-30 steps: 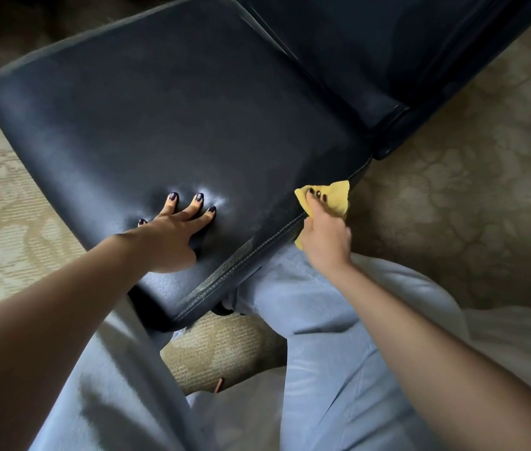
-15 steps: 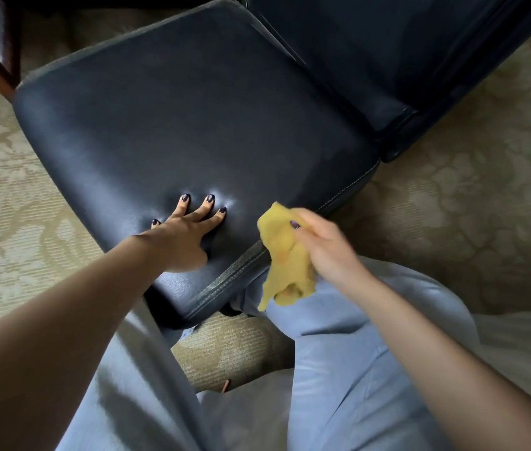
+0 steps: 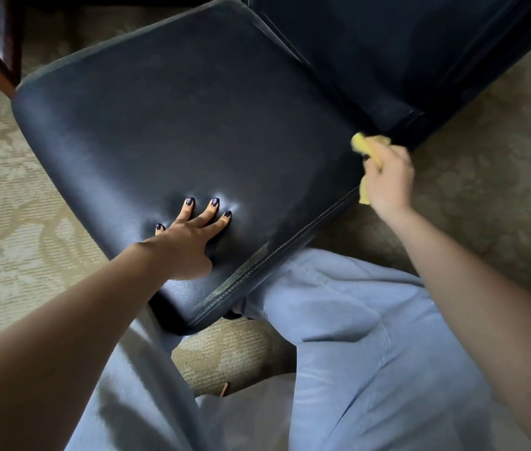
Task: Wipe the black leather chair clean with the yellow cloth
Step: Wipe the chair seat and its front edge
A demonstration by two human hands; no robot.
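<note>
Two hands engaged. Right hand (image 3: 387,180) grips crumpled yellow cloth (image 3: 363,145), held against right side edge of black leather chair seat (image 3: 192,125), near backrest junction. Left hand (image 3: 189,242) spread, fingertips pressing seat, likely steadying chair. Patterned beige carpet (image 3: 13,206) beneath.

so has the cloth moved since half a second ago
Yes. The cloth, gripped in the right hand, has gone along the seat side edge, away from the left hand, to the corner by the backrest.
</note>
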